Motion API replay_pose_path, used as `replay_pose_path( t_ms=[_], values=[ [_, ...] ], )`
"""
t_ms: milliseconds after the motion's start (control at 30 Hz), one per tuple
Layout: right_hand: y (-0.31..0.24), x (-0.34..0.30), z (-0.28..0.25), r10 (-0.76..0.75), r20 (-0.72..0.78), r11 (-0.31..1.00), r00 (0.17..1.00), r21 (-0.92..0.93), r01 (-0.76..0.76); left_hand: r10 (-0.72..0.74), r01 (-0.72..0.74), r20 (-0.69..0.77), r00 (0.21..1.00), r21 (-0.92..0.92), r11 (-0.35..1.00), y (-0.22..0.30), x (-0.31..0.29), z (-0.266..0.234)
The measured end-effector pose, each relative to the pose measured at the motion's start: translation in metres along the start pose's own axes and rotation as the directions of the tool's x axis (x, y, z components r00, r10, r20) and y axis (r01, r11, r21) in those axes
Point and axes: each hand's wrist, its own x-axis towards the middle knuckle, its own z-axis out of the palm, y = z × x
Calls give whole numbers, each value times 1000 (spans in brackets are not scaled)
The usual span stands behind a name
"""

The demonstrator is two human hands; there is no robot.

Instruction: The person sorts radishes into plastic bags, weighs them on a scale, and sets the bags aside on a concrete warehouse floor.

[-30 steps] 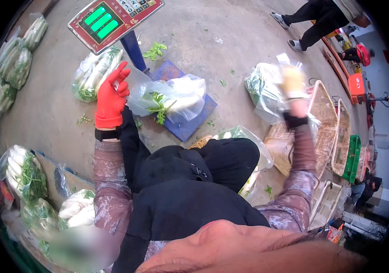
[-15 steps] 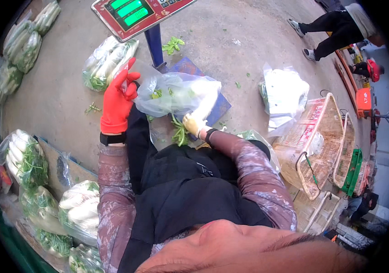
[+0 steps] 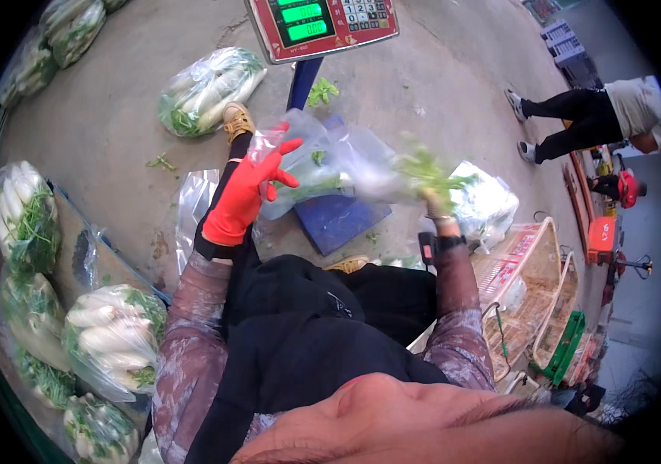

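My left hand (image 3: 244,199), in a red glove, holds the edge of a clear plastic bag (image 3: 305,139) with its fingers partly spread. A white radish lies inside the bag above the blue scale platform (image 3: 343,226). Smeared by motion, my right hand (image 3: 442,207) grips the green leafy top (image 3: 429,172) of another white radish. Its pale body (image 3: 380,182) points left toward the bag and is too blurred to tell whether it is inside. The scale's red display panel (image 3: 322,27) stands beyond the bag.
Bagged white radishes lie beyond my left hand (image 3: 213,89) and in several bags at the left (image 3: 117,336). A white stack of plastic bags (image 3: 485,203) lies at the right beside plastic crates (image 3: 524,271). A person in black trousers (image 3: 578,116) stands at the far right.
My right hand has swung right, away from the bag, with the radish leaves in it. My left hand still holds the bag. The whole view has shifted.
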Motion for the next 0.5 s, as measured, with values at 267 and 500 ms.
replay_pose_path(
  t_ms=[267, 500],
  values=[
    [-111, -17, -32, -36, -159, 703, 987, 698, 138, 109, -105, -85, 990, 46, 993, -8, 0, -10],
    [-120, -25, -57, 92, -110, 949, 990, 309, -54, 153, -156, -82, 985, -38, 987, -10, 15, -11]
  ],
)
